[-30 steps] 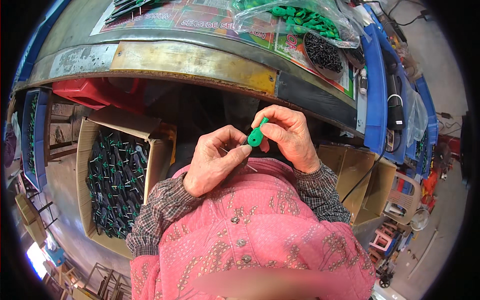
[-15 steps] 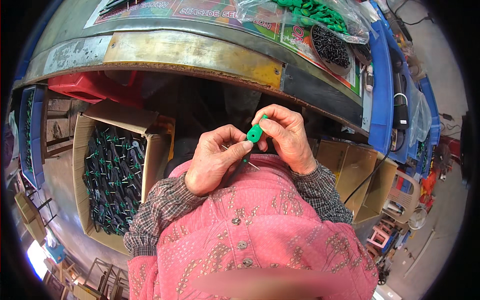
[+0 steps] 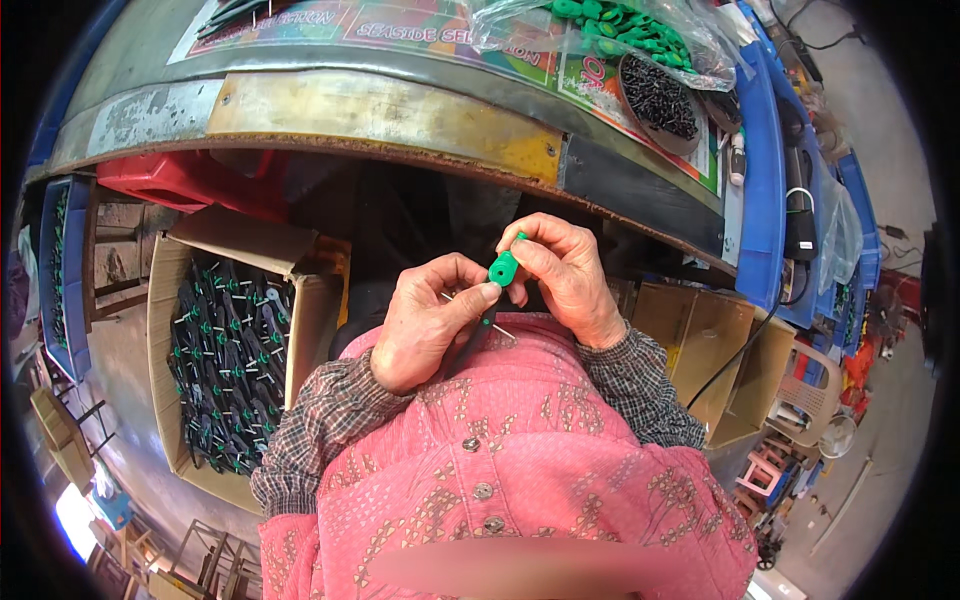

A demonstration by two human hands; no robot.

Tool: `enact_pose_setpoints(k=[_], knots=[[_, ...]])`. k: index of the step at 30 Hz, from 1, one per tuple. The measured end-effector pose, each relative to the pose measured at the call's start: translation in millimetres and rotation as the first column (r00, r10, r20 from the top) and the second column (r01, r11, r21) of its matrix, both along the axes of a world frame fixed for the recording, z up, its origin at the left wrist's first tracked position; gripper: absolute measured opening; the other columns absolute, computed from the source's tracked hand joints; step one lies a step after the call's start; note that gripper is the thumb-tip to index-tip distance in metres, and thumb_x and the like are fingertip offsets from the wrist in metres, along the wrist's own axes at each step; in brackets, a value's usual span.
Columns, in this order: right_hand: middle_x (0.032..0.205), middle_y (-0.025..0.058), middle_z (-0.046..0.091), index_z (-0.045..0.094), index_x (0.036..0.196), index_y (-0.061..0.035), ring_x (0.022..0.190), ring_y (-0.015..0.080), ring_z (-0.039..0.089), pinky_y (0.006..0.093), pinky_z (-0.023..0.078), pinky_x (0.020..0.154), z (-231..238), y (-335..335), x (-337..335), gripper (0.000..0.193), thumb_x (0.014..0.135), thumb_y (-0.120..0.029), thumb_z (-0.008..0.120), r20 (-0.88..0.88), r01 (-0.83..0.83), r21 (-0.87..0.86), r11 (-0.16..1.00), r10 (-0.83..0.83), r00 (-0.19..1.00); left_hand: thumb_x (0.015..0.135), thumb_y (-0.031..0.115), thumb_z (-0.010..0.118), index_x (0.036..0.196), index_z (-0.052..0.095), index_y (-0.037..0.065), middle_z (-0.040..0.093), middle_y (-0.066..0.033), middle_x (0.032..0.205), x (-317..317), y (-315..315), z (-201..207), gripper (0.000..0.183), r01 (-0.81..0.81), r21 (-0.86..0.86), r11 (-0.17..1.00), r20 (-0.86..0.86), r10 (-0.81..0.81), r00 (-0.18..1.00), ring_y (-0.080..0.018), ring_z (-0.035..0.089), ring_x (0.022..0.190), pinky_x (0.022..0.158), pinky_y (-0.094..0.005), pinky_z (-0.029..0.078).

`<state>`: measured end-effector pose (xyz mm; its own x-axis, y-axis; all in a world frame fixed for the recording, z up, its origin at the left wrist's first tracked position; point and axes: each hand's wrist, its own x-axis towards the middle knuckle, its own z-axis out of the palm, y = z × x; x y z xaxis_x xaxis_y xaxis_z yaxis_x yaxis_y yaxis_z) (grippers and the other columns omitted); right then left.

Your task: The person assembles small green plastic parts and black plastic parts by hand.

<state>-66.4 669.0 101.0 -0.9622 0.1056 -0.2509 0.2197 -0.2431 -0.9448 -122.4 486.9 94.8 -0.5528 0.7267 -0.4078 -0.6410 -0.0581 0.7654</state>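
A glossy green piece [image 3: 505,264] is sitting between the two hands, just beyond the pink garment [image 3: 440,430], showing a rounded end with a dark central hole and narrowing toward its far tip. The right hand [image 3: 567,272] is clamping the narrow part between thumb and forefinger; the left hand [image 3: 425,322] is pinching the rounded end, with a dark strip [image 3: 472,344] and thin pin [image 3: 506,332] showing below.

Workshop, small-parts assembly. Ahead of the fingers [image 3: 550,230]: worn metal-edged workbench [image 3: 380,112], bagged green plastic pieces [image 3: 635,35], dish [image 3: 676,147] of tiny black pieces [image 3: 657,95]. Left of the fingers: carton [image 3: 162,330] packed with many alike black-and-green parts [image 3: 228,360]; farther left, blue tray [image 3: 78,265]. Right of the fingers: blue bin [image 3: 758,190], black cable [image 3: 735,356], second carton [image 3: 690,345].
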Motion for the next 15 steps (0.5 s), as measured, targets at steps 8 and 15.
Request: enact_pose_setpoints(k=[8, 15], knots=[[0.08, 0.0019, 0.063, 0.061, 0.105, -0.0003, 0.062, 0.0047, 0.056, 0.0203, 0.047, 0.056, 33, 1, -3, 0.018, 0.093, -0.013, 0.062, 0.003, 0.031, 0.108, 0.994, -0.031, 1.0, 0.09, 0.009, 0.064, 0.095, 0.063, -0.001, 0.058, 0.0029, 0.072, -9, 1, 22, 0.011, 0.017, -0.056, 0.998, -0.116, -0.023, 0.993, -0.0005, 0.045, 0.057, 0.049, -0.0175, 0.034], [0.077, 0.0085, 0.059, 0.064, 0.096, -0.0013, 0.061, 0.018, 0.058, 0.0306, 0.046, 0.056, 78, 61, -14, 0.016, 0.081, -0.004, 0.069, -0.461, 0.45, 0.853, 0.265, -0.024, 0.887, 0.09, 0.005, 0.063, 0.096, 0.063, -0.001, 0.057, 0.0027, 0.067, -10, 4, 23, 0.008, -0.117, 0.024, 0.993, -0.264, 0.12, 0.957, -0.0011, 0.044, 0.051, 0.046, -0.017, 0.033]])
